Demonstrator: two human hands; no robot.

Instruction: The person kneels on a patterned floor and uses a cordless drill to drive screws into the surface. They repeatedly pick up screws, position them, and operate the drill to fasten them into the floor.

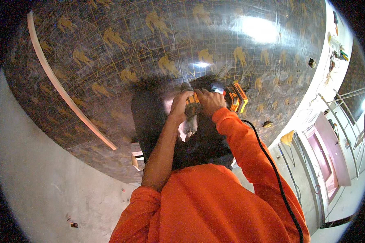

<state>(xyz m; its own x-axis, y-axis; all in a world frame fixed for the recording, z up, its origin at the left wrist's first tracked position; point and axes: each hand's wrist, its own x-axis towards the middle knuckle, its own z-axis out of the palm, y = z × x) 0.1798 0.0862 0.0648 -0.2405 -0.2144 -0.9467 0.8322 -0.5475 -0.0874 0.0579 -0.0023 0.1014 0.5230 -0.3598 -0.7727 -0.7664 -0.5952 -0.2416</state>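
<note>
My two hands are together on a yellow-and-black cordless drill [194, 106] at the middle of the view. My left hand [180, 104] is wrapped round its body from the left. From the right, my right hand [211, 101] closes round the handle, with the battery [240, 98] sticking out beyond it. The drill's dark front end [186, 86] points away from me, over a dark panel [162, 48] printed with yellow figures and lines. Whether its tip touches the panel I cannot tell. Just below the drill shows a bare foot [187, 128] between black-clad legs.
A long pale wooden strip [65, 89] lies on the panel at left. Small dark objects [267, 124] rest on it at right. Several tools [343, 55] lie beyond its right edge. A black cable [276, 174] runs over my right sleeve. A pink door frame [322, 158] stands right.
</note>
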